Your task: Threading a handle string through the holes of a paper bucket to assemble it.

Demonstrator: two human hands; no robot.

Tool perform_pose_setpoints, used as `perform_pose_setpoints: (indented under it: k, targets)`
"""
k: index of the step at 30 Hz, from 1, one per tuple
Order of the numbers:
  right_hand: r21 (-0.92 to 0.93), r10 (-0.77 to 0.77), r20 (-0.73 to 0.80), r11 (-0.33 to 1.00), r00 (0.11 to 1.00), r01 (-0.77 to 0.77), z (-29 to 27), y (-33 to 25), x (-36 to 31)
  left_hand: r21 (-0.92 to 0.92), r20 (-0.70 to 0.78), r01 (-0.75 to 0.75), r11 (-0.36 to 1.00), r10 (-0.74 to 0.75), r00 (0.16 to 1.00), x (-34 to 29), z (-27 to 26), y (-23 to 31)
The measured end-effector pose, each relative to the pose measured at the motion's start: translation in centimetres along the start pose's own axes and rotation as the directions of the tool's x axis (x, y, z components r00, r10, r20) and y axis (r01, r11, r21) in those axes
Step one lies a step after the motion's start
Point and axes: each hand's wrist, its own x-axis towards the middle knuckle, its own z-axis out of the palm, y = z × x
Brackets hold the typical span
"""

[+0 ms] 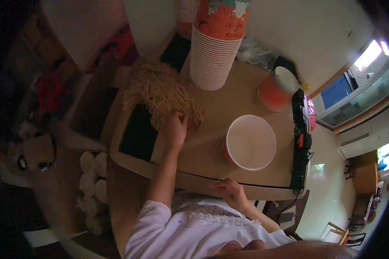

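Note:
My left hand (176,131) reaches to the near edge of a loose pile of brown crinkled strands (162,93), with its fingers closed on some of them; the fingertips are partly hidden. My right hand (233,193) is at the table's front edge, fingers curled together, and whether anything is pinched in them does not show. Beyond it, apart from both hands, a round paper bucket (250,144) stands with its mouth up, white inside. Farther back rises a tall stack of nested paper buckets (215,60), orange-red at the top.
Another red-orange bucket (274,95) stands at the back right. A dark power strip with cables (300,138) runs along the table's right edge. Clear plastic bags (257,54) lie behind the stack. Several pale round objects (88,183) sit below the table at left.

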Motion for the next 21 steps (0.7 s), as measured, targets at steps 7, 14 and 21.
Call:
perform_pose_setpoints:
  k: [7,14,21]
  targets:
    - [0.032,0.113,0.037,0.993,0.993,-0.114,1.1,0.6,-1.0,-0.288,-0.119,-0.13,0.949,0.099,0.988,0.3,0.5,-3.4]
    - [0.051,0.11,0.07,0.992,0.991,-0.114,1.6,2.0,-0.9,-0.758,0.211,0.216,0.616,-0.083,0.974,-1.0,-2.4,-2.3]
    - [0.546,0.315,-0.003,0.796,0.949,-0.262,3.1,1.2,0.3,-0.636,0.19,-0.014,0.772,0.174,0.966,-11.8,-2.7,-3.8]
